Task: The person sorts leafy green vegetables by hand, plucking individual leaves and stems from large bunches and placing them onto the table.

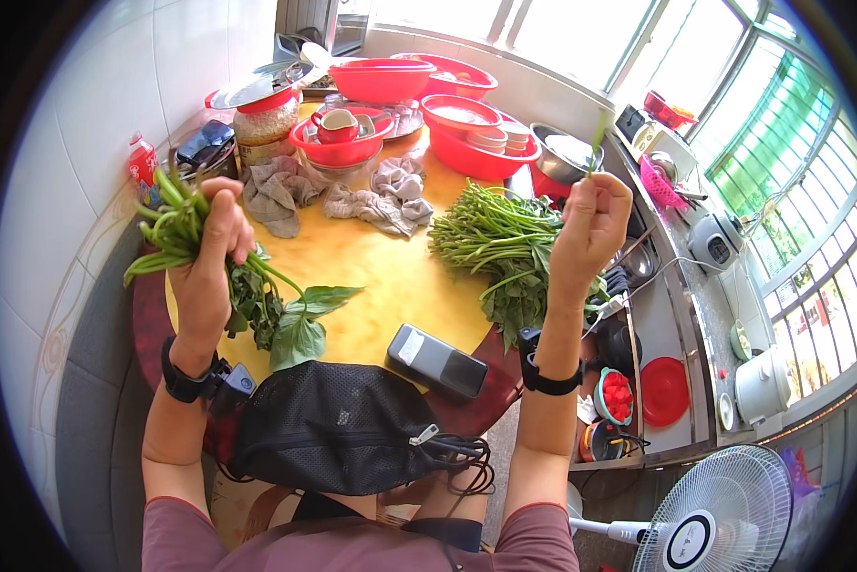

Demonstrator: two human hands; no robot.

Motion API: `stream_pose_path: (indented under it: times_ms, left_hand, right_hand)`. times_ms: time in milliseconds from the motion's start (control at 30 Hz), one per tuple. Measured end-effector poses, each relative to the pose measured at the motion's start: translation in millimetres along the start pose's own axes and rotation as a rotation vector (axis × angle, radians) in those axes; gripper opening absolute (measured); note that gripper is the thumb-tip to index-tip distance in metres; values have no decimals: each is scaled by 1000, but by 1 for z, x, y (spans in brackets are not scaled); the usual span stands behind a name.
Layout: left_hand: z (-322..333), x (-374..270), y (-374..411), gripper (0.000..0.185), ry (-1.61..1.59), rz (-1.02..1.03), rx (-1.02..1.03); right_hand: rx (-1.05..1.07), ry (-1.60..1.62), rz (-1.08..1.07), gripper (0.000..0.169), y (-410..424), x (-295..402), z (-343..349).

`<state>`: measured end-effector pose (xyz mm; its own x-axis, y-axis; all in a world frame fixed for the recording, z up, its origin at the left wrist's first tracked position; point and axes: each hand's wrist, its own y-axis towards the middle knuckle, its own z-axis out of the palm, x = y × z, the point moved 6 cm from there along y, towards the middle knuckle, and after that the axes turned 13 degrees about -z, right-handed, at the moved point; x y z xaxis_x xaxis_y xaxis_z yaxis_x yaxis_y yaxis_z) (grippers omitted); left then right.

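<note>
My left hand (214, 247) is raised over the left side of the table, closed around a bunch of leafy green stems (167, 232). The stem ends point up and left, while the leaves hang below my fist, one broad leaf (299, 343) spreading toward the table. On the right, my right hand (591, 225) is held up with thumb and fingers pinched on a thin green stem (600, 136), which is blurred. Behind and left of that wrist, a large pile of the same leafy greens (500, 239) lies on the round yellow tabletop (378, 286).
A black mesh bag (335, 429) with cables and a grey power bank (437, 361) sit at the near edge. Crumpled cloths (392, 196), red basins (382, 79) and a jar (264, 129) stand farther back. Shelves and a fan (714, 515) are at right.
</note>
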<state>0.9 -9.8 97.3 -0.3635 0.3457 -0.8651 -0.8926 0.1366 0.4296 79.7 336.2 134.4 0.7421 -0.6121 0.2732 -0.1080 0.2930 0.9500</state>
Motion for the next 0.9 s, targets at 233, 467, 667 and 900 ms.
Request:
stream_pose_path:
  times_ms: [233, 467, 667, 900]
  left_hand:
    - [70, -4, -1, 32, -10, -67, 220]
    - [83, 25, -9, 29, 82, -266, 435]
    - [86, 19, -9, 23, -166, -200, 401]
    - [64, 18, -8, 16, -99, -123, 225]
  right_hand:
    - [623, 12, -196, 9, -44, 76, 81]
    - [538, 240, 58, 7, -54, 54, 83]
    - [484, 272, 118, 7, -57, 49, 85]
    - [683, 172, 54, 8, -69, 51, 88]
